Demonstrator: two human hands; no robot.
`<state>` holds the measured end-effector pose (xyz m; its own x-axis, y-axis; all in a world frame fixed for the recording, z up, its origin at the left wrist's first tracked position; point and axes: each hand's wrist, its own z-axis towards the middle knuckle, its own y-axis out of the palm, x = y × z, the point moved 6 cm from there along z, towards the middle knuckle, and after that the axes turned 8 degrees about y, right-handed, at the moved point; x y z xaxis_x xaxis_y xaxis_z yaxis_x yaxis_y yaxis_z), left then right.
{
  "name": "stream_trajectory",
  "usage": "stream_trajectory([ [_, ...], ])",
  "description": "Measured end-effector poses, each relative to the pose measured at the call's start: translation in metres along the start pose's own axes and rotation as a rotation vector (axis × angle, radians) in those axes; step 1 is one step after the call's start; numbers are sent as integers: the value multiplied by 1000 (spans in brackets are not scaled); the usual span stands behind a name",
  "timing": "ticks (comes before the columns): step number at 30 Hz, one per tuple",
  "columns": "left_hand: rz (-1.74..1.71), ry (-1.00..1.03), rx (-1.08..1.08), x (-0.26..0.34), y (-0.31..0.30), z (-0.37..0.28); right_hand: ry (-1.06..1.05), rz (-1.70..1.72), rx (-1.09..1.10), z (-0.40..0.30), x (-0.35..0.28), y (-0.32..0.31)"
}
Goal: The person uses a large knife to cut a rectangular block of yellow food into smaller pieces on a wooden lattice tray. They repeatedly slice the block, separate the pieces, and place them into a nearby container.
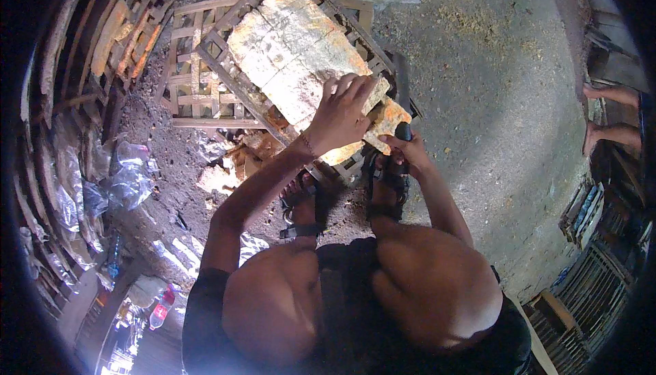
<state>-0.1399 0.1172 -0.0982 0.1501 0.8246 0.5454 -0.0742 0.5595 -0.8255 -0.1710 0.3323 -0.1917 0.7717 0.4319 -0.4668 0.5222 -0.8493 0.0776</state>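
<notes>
A pale slab with orange patches (292,47), which looks like fermented cake, lies on a slatted wooden rack (225,80). Lines divide its top into blocks. My left hand (341,113) is at the slab's near right end, fingers over the top and thumb lower, around an end piece (378,94). Just to the right sits a separate orange-topped piece (390,119), tilted against the rack's edge. In my right hand (410,152) is the black handle of a knife (403,83); its dark, broad blade points away from me, beside the rack's right edge. The thumb reaches that separate piece.
Both my sandalled feet (392,183) stand close to the rack's near corner. Crumbled pieces (220,178) lie on the dirt left of it. Plastic bags (130,185) and a bottle (162,308) are at left. Another person's bare feet (594,134) show at the far right, near slatted racks (589,298).
</notes>
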Motion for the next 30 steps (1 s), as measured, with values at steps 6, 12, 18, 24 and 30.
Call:
stream_trajectory([
  [6,150,-51,-184,6,36,13,-56,137,45,-3,9,-23],
  [12,47,-34,25,-10,56,17,-111,151,170,-5,-11,-32],
  [18,-211,-79,-45,-3,60,13,-140,175,107,0,-31,-36],
  [24,-739,-314,135,11,-7,3,-130,181,120,-1,-36,-40],
  [30,-1584,-480,271,-34,-53,-60,-98,50,21,14,-45,-25],
])
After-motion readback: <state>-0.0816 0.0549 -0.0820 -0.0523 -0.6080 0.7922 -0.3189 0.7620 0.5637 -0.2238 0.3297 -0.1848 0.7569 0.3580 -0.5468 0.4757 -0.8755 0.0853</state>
